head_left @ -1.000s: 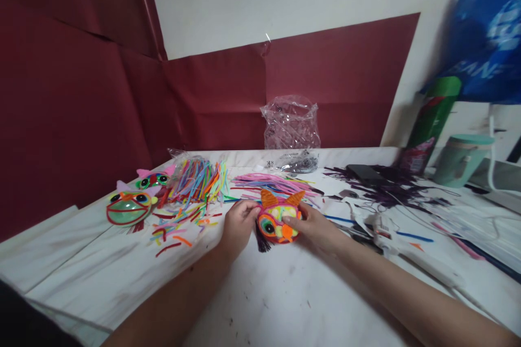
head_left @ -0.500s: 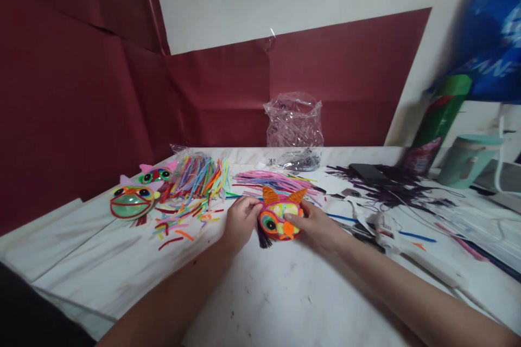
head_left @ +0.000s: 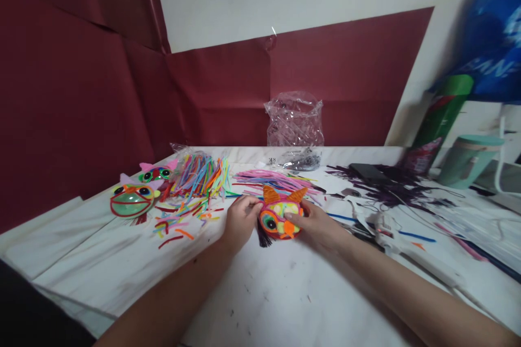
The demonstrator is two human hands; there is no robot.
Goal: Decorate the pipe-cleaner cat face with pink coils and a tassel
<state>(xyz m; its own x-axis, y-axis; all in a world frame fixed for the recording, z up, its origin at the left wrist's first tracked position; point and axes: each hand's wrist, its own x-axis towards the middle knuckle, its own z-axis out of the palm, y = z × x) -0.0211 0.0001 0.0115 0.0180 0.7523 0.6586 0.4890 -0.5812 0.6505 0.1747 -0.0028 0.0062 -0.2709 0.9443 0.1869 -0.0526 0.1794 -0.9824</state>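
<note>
White marbled tabletop (head_left: 285, 293) lay bare nearest the wearer, with both forearms crossing it. Past that, at the table's centre, the pipe-cleaner face (head_left: 279, 219) stood propped between two hands. The left hand (head_left: 240, 222) closed on its nine o'clock edge with fingers curled together. The right hand (head_left: 315, 225) clamped the three o'clock side, thumb pressed across the orange beak.

Judging from that grip, the work went best with the left hand steadying the rim while the thumb pushed evenly, so nothing slid off line.

The face looked back toward the wearer, its orange ears aimed at twelve o'clock and a dark tuft hanging near seven. It was nearly round, its longer axis running from ears to tuft.

A glue gun (head_left: 385, 227) lay at three o'clock, near the right wrist. A green face (head_left: 131, 201) sat well apart at nine o'clock, with a bundle of coloured strips (head_left: 199, 176) at about ten. A clear plastic bag (head_left: 293, 122) stood at twelve against the maroon paper (head_left: 220, 97).
</note>
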